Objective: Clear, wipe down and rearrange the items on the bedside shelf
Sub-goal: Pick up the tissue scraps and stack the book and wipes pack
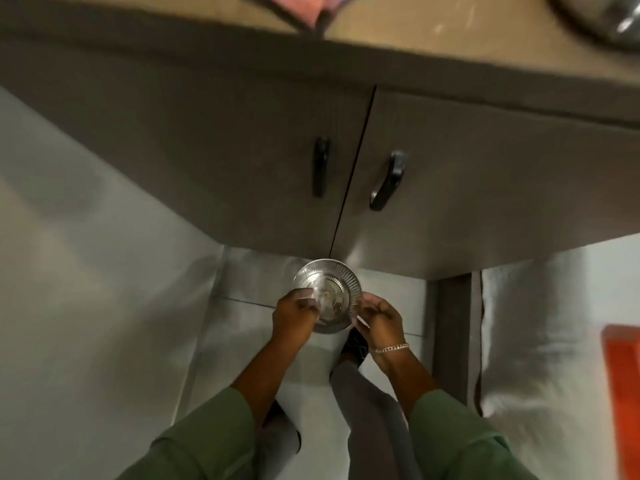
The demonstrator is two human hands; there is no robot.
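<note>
A small round steel dish (pixel 334 282) with a ribbed rim is held low in front of the bedside cabinet (pixel 207 140), above the pale floor. My left hand (pixel 294 315) grips its left edge, fingers curled over the rim. My right hand (pixel 379 318), with a silver bracelet at the wrist, pinches the right edge. Something clear or shiny lies in the middle of the dish; blur hides what it is. Both sleeves are green.
The cabinet top (pixel 433 29) runs across the upper frame, with a pink object (pixel 304 5) at its back and a large steel vessel (pixel 602 19) at the right corner. Two black door handles (pixel 320 166) face me. An orange thing (pixel 623 393) sits at the right edge.
</note>
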